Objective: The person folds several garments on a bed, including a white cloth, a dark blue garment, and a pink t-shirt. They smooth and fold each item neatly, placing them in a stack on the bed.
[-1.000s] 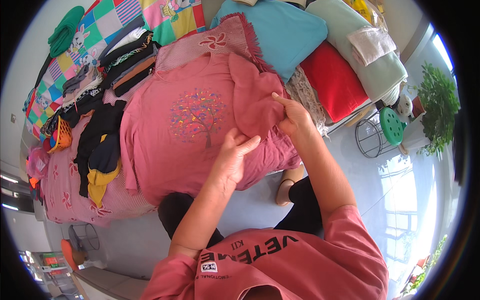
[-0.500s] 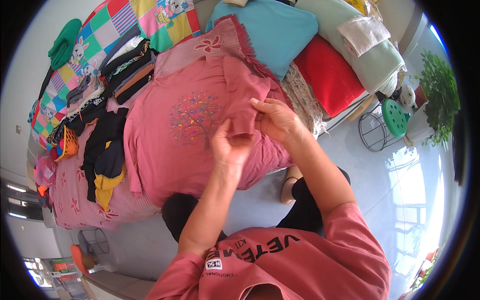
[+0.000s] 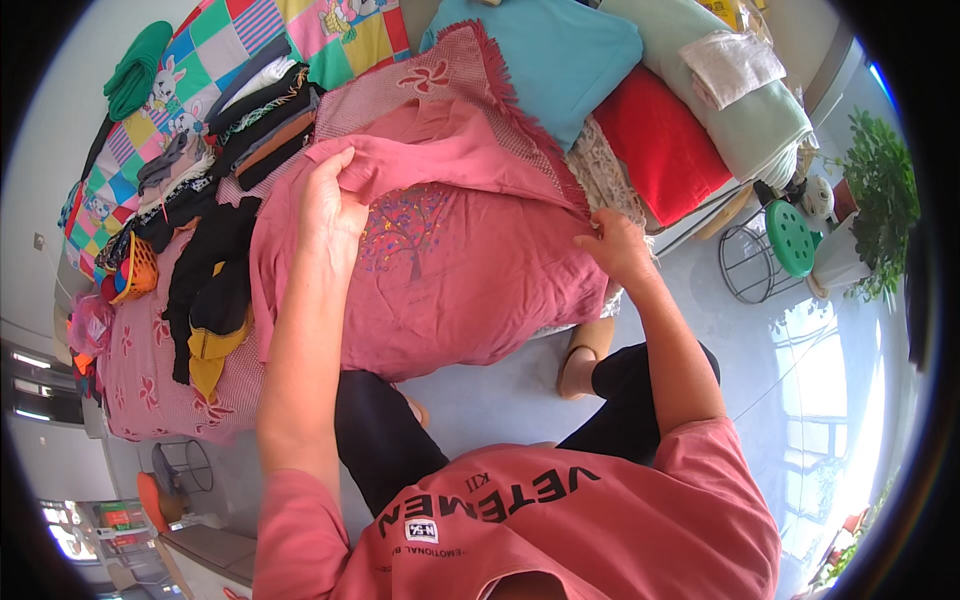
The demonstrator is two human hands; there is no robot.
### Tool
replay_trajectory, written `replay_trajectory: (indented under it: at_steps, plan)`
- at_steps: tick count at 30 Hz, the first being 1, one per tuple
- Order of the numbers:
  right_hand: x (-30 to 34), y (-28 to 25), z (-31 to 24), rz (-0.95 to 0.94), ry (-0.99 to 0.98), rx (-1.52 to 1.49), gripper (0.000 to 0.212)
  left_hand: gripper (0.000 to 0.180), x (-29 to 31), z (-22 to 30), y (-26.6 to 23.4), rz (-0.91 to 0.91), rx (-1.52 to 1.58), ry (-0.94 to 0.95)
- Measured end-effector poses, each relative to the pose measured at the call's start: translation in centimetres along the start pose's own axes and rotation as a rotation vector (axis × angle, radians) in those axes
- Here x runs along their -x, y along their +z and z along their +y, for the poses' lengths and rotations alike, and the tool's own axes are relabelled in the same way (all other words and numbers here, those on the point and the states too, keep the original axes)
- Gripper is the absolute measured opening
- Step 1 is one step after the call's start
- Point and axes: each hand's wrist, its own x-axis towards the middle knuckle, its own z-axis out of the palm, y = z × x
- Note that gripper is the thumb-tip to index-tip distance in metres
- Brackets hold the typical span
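Note:
A large pink long-sleeved shirt (image 3: 480, 270) with a colourful tree print lies spread over the edge of a bed, its far part folded over toward me. My left hand (image 3: 333, 205) is closed on that fold at the shirt's left side, thumb and fingers pinching the cloth. At the right side, beside the fringe of a patterned pink cover (image 3: 380, 95), my right hand (image 3: 622, 248) pinches the other end of the fold. The fold hides the upper part of the tree print.
Stacked folded clothes (image 3: 265, 120) and a black-and-yellow garment (image 3: 215, 290) lie to the left, near an orange basket (image 3: 138, 275). Behind are a turquoise cushion (image 3: 540, 60) and red cloth (image 3: 660, 145). A green stool (image 3: 790, 238) and potted plant (image 3: 875, 190) stand right.
My hands have moved apart, the left going far left and the right outward. The sleeve they held together is no longer bunched between them; the shirt's far part is now stretched across.

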Motion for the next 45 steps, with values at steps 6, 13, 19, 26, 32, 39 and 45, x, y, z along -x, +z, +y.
replay_trajectory:
  at_steps: [6, 13, 19, 26, 32, 39, 45]
  plan:
    - [-0.9, 1.7, -0.2, 0.097, -0.015, -0.037, 0.048, 0.014, -1.7, 1.6, 2.3, 0.007, -0.130, 0.086]
    - [-1.9, 2.0, -2.1, 0.041, 0.074, -0.096, 0.027, 0.018, -2.3, 4.7, 6.8, -0.060, -0.151, 0.116]
    - [-0.4, 0.7, -3.0, 0.081, 0.020, -0.091, 0.029, 0.018, -5.3, 7.1, 8.2, -0.078, -0.172, 0.206]
    - [1.5, 0.6, -3.3, -0.182, -0.080, 0.075, 0.032, 0.021, -6.6, 8.0, 7.6, -0.095, -0.175, 0.219]
    - [3.6, -0.2, -5.2, -0.485, -0.134, 0.319, 0.031, 0.024, -8.1, 8.3, 5.1, -0.025, -0.144, 0.215]
    - [9.3, 3.6, -7.1, -0.511, -0.328, 0.149, 0.035, 0.022, -9.4, 11.3, -0.1, -0.028, -0.206, 0.180]
    - [12.3, 8.0, -10.1, -0.486, -0.311, -0.274, 0.035, 0.022, -8.1, 12.4, -3.2, 0.081, -0.352, 0.246]
